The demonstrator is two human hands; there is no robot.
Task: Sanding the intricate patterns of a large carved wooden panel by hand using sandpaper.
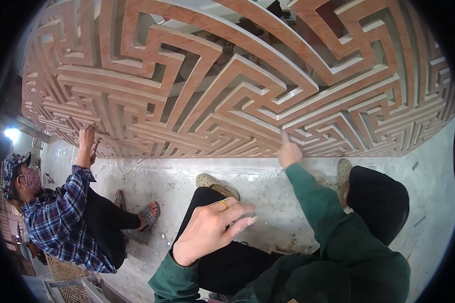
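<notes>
A large upright lattice panel of reddish-brown wood with pale cut edges spans the upper view, its strips bent into maze-like angles. My right hand reaches to its lower part, the index finger stretched out against a strip near the bottom edge. The other fingers of that hand are partly hidden, and I see nothing held in it. My left hand, with a gold ring, hovers over my lap, apart from the panel. Its thumb and fingers are loosely bent with a gap between them, holding nothing that I can see.
To my left sits another person in a plaid shirt, whose raised hand is at the panel's left part. My clog stands on the dusty, stained concrete floor. Smaller lattice pieces lie at the lower left.
</notes>
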